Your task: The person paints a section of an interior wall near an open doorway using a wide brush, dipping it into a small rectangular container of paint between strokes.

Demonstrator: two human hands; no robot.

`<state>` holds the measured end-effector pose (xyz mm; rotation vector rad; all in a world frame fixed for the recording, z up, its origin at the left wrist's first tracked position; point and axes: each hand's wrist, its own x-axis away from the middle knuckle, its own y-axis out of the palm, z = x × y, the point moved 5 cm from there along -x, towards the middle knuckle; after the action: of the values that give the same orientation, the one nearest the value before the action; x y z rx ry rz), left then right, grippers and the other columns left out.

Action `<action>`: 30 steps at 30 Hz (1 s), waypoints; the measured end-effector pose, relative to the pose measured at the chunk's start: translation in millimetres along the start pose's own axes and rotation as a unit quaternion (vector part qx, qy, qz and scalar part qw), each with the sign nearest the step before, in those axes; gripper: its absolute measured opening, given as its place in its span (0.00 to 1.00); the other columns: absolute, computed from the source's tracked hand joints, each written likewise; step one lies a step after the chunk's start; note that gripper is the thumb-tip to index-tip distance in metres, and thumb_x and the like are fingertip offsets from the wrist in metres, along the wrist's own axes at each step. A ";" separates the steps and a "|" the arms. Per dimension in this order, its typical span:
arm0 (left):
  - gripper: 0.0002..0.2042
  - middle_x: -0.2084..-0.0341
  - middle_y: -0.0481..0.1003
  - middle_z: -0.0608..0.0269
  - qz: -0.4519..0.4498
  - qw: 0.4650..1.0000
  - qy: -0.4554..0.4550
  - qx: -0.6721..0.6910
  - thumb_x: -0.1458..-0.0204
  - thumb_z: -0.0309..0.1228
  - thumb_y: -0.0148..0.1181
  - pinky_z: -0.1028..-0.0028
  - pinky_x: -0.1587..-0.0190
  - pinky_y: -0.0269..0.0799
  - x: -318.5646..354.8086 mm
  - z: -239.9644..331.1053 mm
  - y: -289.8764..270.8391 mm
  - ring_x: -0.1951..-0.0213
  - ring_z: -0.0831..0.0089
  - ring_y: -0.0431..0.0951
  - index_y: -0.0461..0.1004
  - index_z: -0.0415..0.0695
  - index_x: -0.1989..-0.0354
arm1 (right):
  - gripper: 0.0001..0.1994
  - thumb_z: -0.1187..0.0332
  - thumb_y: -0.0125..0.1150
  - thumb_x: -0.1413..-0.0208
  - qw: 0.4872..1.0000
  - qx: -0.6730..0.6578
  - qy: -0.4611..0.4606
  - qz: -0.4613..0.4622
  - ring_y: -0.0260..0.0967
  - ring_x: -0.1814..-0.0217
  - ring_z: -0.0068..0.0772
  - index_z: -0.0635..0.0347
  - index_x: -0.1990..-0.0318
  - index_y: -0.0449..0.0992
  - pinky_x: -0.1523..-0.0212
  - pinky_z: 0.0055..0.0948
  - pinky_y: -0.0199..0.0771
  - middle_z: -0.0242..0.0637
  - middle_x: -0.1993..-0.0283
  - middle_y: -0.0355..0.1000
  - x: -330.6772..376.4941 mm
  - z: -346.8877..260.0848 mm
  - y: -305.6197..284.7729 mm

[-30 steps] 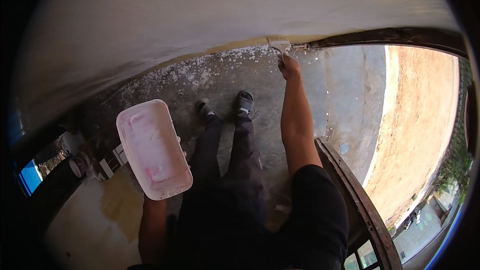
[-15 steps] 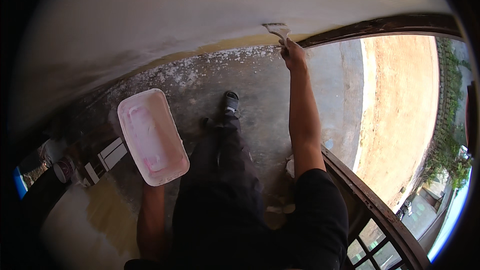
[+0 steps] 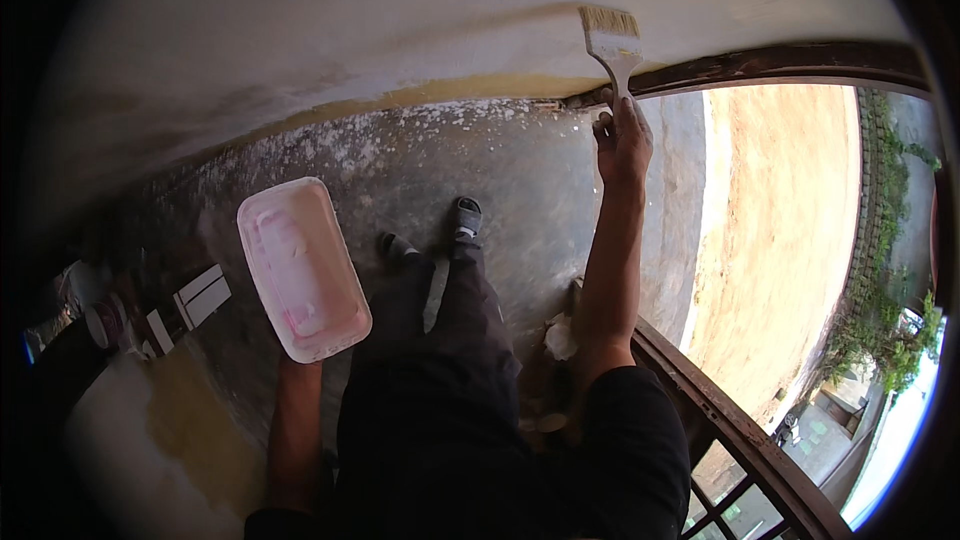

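My right hand [image 3: 624,145] is closed around the handle of a wide flat paintbrush [image 3: 614,45]. The brush's pale bristles point up against the whitish wall [image 3: 400,0], close to the dark wooden door frame [image 3: 790,62]. At my left is a rectangular plastic tub [image 3: 303,265], white-rimmed and smeared with pinkish-white paint inside. My left forearm [image 3: 296,420] reaches beneath its near end and supports it; the tub hides my left hand and its fingers.
White specks litter the grey floor [image 3: 520,160] along the wall's yellowish base. My sandalled feet [image 3: 466,219] stand below. A wooden door with glass panes [image 3: 725,410] is at the lower right, and bright ground [image 3: 780,220] lies outside. White boxes [image 3: 202,296] sit at the left.
My right hand and the brush have moved right and up along the wall, and the bristles now show broadside. My left foot has come into clearer view; the tub has barely shifted.
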<state>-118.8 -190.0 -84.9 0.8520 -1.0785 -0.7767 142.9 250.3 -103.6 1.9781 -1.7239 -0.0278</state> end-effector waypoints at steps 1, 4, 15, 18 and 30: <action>0.38 0.31 0.52 0.47 -0.011 1.000 0.006 -0.011 0.41 0.57 0.47 0.34 0.44 0.66 -1.8 -3.9 4.6 0.40 0.41 0.68 0.45 0.53 0.27 | 0.15 0.63 0.55 0.35 0.999 -0.022 -0.033 -0.014 0.66 0.67 0.21 0.62 0.47 0.72 0.66 0.22 0.71 0.39 0.53 0.76 0.4 3.7 -7.4; 0.39 0.29 0.49 0.47 -0.018 0.999 0.015 -0.022 0.41 0.56 0.50 0.33 0.43 0.63 -9.2 -18.6 19.9 0.39 0.40 0.65 0.42 0.53 0.27 | 0.14 0.62 0.55 0.34 0.992 -0.092 -0.076 -0.043 0.65 0.67 0.20 0.60 0.48 0.73 0.66 0.21 0.70 0.36 0.56 0.74 -35.8 30.7 -31.5; 0.41 0.29 0.42 0.42 -0.012 0.992 -0.003 0.128 0.42 0.49 0.57 0.29 0.37 0.50 -31.4 -77.2 36.8 0.34 0.35 0.54 0.42 0.46 0.27 | 0.11 0.59 0.57 0.36 0.994 0.090 0.031 0.044 0.57 0.78 0.15 0.57 0.59 0.76 0.77 0.18 0.60 0.23 0.74 0.65 -134.2 177.7 -113.2; 0.42 0.29 0.43 0.42 0.008 0.992 0.000 0.125 0.43 0.49 0.58 0.29 0.36 0.47 -27.4 -80.8 37.5 0.33 0.35 0.52 0.42 0.46 0.27 | 0.13 0.58 0.58 0.37 0.987 0.120 0.077 0.072 0.60 0.78 0.16 0.59 0.56 0.76 0.78 0.18 0.61 0.27 0.72 0.68 -135.6 210.5 -127.5; 0.42 0.29 0.44 0.44 0.028 0.991 0.006 0.132 0.43 0.50 0.57 0.30 0.36 0.48 -23.5 -88.6 32.8 0.32 0.37 0.52 0.43 0.47 0.27 | 0.13 0.64 0.59 0.39 0.953 0.171 0.224 0.107 0.64 0.76 0.22 0.68 0.56 0.75 0.80 0.19 0.63 0.35 0.69 0.71 -154.4 264.6 -151.4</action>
<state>-37.3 -136.7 -86.8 1.0425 -1.2068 -0.5887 162.5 308.2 -439.8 1.8206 -1.6982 0.7837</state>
